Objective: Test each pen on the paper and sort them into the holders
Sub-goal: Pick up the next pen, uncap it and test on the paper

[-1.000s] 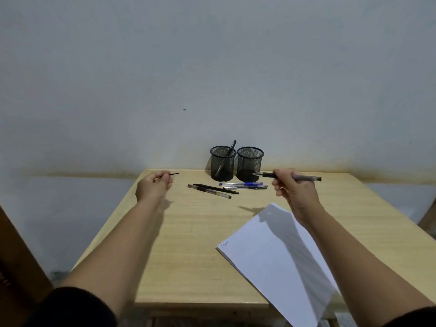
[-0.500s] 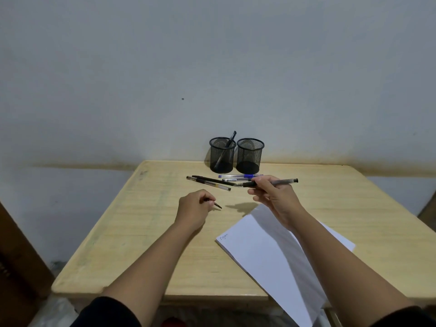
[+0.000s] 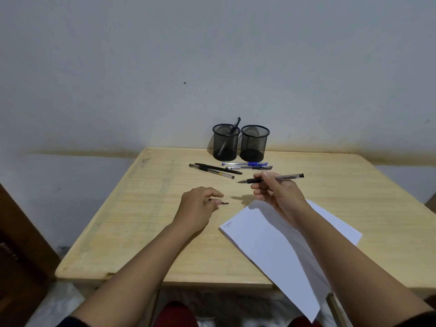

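Note:
My right hand [image 3: 278, 194] grips an uncapped clear pen with a black grip [image 3: 286, 177], held level above the table with its tip pointing left. My left hand [image 3: 198, 205] pinches the pen's small black cap [image 3: 224, 203] low over the table, left of the paper. The white paper [image 3: 271, 246] lies at the front right, with a small scribble at its left corner. Several pens [image 3: 226, 169] lie in front of two black mesh holders. The left holder [image 3: 225, 142] has one dark pen leaning in it. The right holder [image 3: 254, 143] looks empty.
The wooden table [image 3: 141, 208] stands against a pale wall. A dark wooden piece of furniture [image 3: 16, 244] stands at the far left. The paper overhangs the table's front edge.
My left hand has come from the table's far left to beside the paper, carrying the cap. My right hand has drawn the pen back from the holders toward the paper.

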